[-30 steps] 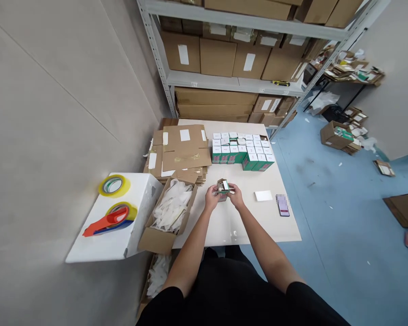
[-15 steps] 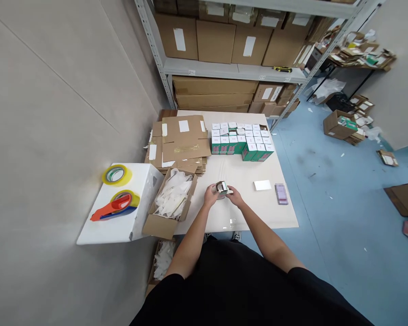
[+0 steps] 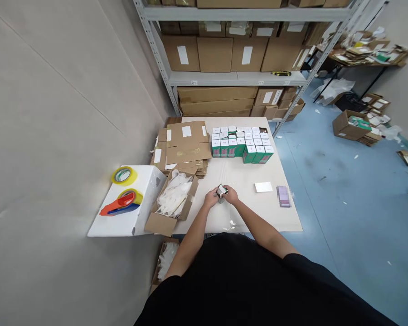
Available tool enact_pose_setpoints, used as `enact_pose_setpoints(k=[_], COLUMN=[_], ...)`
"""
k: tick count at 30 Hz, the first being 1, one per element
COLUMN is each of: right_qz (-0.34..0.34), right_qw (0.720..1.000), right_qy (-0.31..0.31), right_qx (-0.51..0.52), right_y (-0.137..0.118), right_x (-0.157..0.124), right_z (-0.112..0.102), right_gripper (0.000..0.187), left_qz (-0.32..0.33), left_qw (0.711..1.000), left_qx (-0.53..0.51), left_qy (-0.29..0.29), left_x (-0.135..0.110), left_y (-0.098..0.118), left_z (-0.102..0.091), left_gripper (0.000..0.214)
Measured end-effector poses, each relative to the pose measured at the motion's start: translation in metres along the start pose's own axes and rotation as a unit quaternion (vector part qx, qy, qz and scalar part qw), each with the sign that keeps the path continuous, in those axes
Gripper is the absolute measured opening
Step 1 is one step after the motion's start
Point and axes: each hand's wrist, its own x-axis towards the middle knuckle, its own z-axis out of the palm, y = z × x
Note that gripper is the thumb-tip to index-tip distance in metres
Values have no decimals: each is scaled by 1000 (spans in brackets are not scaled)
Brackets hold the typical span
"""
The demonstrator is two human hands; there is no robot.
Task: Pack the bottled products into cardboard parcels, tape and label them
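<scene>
Since the earlier frame, we find that the right hand (image 3: 230, 195) has moved inward to the small carton (image 3: 221, 190), bringing it closer to the left hand (image 3: 210, 198). We record the left hand closed on the carton's left side; the right hand grips it from the right, its fingers at the top edge, where a white piece shows. The carton is over the near half of the white-topped table (image 3: 240, 213), directly before the wearer's body, and we cannot tell whether its base touches the surface. Toward the far edge we observe green-and-white cartons (image 3: 232, 151) standing in close rows, most with white tops upward. To their left lies a stack of flattened cardboard (image 3: 187, 151). Nearer, on the left, we note an open cardboard box (image 3: 160, 223) filled with white plastic material (image 3: 174, 194). On the right, a flat white box (image 3: 263, 187) lies near a phone (image 3: 284, 196) obscured by pixelation. Left of the table we log a roll of yellow tape (image 3: 124, 175) and a red-and-blue tape dispenser (image 3: 127, 198) on a white stand (image 3: 120, 226). Beyond the table, we see grey shelving (image 3: 234, 78) bearing brown boxes (image 3: 215, 54).
</scene>
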Motion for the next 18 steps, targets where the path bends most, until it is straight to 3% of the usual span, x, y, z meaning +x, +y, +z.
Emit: enact_pose_setpoints(k=[5,9,14,18], right_qz=[-69,-93,-6,78], right_qw=[997,995,998,994], right_qy=[-29,-20,30,61], right_qx=[-28,-7,51,47], right_y=[7,14,18,16], right_x=[4,2,6,19], right_z=[-9,-12,-10,-8], right_gripper=[55,42,25,18], left_qz=[-10,-10,-5,-12], left_qw=[999,996,995,996], left_qx=[43,84,95,91], left_qy=[7,21,16,8], left_x=[-15,-21,-23,-23], left_y=[1,0,-1,0], left_z=[3,5,9,11], left_gripper=[58,55,58,76])
